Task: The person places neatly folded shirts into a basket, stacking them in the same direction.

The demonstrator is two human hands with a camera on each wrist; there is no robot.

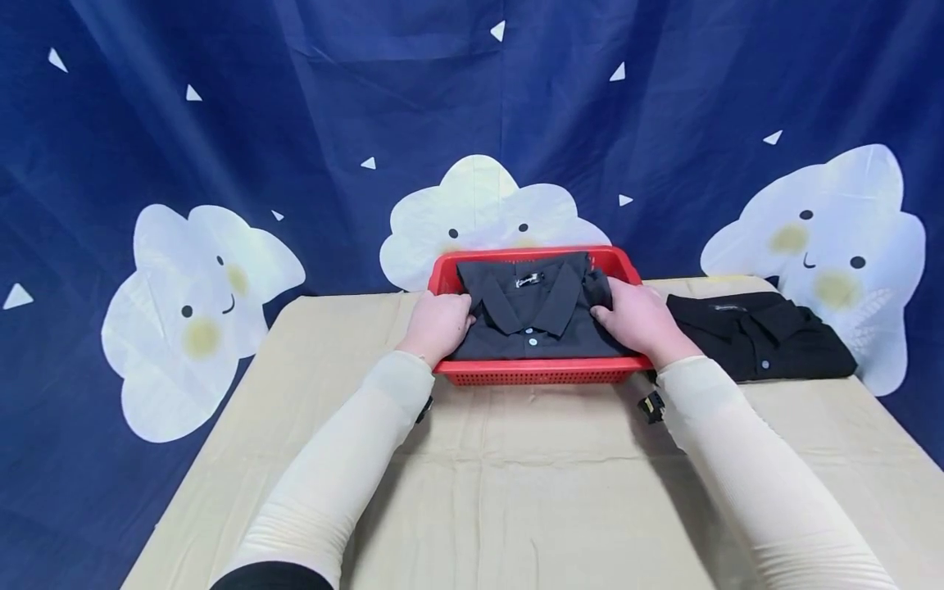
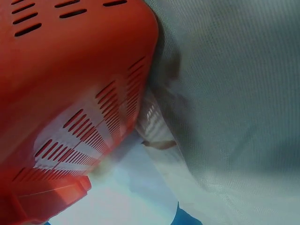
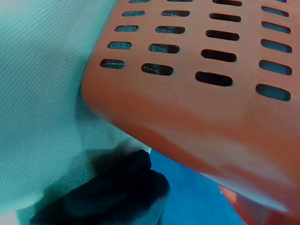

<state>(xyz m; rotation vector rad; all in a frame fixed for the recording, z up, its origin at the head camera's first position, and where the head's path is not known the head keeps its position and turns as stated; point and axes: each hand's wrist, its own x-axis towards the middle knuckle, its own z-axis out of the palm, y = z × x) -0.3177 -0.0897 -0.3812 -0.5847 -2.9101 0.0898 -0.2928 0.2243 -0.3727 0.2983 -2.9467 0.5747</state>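
Observation:
A folded black polo shirt (image 1: 509,303), collar up and facing me, lies inside a red plastic basket (image 1: 538,375). My left hand (image 1: 437,324) reaches over the basket's left rim and holds the shirt's left edge, its fingertips partly hidden. Over the right rim, my right hand (image 1: 637,315) pinches the shirt's right edge near the sleeve, thumb on top. Both wrist views show mostly the slotted basket wall (image 2: 61,84) and a pale sleeve (image 2: 234,93); neither shows the fingers.
Another folded black shirt (image 1: 763,336) lies on the cardboard-covered table (image 1: 546,475), right of the basket. Behind the table hangs a blue curtain (image 1: 332,123) with white clouds. Small black devices, one of them a wrist device (image 1: 652,406), sit below the forearms.

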